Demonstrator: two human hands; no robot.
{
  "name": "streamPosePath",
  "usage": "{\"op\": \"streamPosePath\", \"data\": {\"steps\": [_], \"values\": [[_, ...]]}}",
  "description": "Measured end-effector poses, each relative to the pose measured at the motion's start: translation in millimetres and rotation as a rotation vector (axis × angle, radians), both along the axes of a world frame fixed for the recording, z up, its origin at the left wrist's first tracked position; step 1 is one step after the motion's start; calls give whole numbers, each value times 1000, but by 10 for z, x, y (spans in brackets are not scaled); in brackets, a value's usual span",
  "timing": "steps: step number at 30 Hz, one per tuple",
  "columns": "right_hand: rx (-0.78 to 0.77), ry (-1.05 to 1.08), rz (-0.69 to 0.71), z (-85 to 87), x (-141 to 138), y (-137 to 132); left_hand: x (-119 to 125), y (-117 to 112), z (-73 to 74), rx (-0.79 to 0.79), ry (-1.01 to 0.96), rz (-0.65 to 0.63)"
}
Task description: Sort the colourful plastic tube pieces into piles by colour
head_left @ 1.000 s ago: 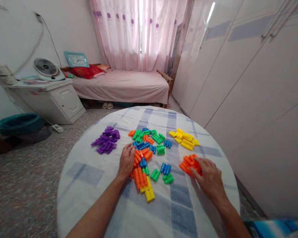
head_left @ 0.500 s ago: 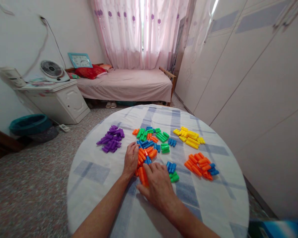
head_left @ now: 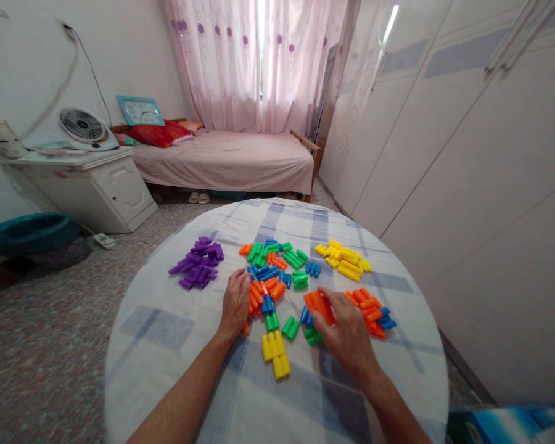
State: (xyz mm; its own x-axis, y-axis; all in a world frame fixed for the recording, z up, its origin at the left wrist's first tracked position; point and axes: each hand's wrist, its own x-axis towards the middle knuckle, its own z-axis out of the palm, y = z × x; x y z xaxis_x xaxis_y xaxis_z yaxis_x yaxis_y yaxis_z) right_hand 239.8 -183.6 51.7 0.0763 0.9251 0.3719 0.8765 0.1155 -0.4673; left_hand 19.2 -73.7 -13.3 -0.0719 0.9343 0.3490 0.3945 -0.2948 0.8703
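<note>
My right hand [head_left: 349, 330] grips an orange plastic building block [head_left: 319, 306] of joined tubes, held over a small blue block [head_left: 306, 317] and a green one [head_left: 312, 336]. Against the left side of a mixed heap rests my left hand [head_left: 235, 303], its fingers extended beside orange blocks [head_left: 260, 295] and holding nothing I can see. Below that heap, yellow blocks [head_left: 274, 346] lie in front of a green block [head_left: 271, 321]. Another green block [head_left: 290, 328] sits to their right.
Purple blocks [head_left: 198, 265] are piled at left, yellow blocks [head_left: 345, 258] at back right, and orange blocks [head_left: 369, 308] with some blue at right. Green blocks [head_left: 295, 258] lie behind the heap. All rest on a round, cloth-covered table [head_left: 166, 370]; a bed [head_left: 231, 160] stands beyond.
My right hand has moved right from the central heap, carrying an orange block. The yellow and green blocks it covered now show. My left hand stays beside the heap; the view has shifted slightly.
</note>
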Motion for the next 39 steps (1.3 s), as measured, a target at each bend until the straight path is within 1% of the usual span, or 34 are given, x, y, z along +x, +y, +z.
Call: {"op": "streamPosePath", "data": {"steps": [2,3,6,8,10,13,19,21,24,26,30,34,39], "values": [[41,-7,-136,-22,430,14,-1,3,-4,-8,6,2],[35,-6,-191,-44,642,27,-1,3,-3,-13,9,2],[-9,77,-302,-137,1183,84,-1,0,2,-22,15,-8],[-75,188,-333,-197,1419,128,-2,-1,1,-25,11,-4],[-127,274,-342,-236,1548,169,-5,3,-6,-30,10,2],[-146,327,-321,-258,1596,225,-11,11,-16,-46,19,-1],[-187,344,-188,-249,1554,271,-20,8,-10,-55,32,-15],[-177,337,-210,-236,1551,217,-18,6,-7,-58,27,-12],[-139,286,-328,-216,1534,51,-14,10,-9,-55,34,-13],[-141,237,-371,-217,1500,-84,-11,13,-11,-51,38,-12],[-179,192,-291,-275,1380,-284,-5,11,-6,-46,32,-5],[-148,178,-277,-330,1264,-354,-10,3,-6,-47,26,2],[-69,71,-220,-256,1250,-404,-17,3,-10,-34,31,-4]]}}
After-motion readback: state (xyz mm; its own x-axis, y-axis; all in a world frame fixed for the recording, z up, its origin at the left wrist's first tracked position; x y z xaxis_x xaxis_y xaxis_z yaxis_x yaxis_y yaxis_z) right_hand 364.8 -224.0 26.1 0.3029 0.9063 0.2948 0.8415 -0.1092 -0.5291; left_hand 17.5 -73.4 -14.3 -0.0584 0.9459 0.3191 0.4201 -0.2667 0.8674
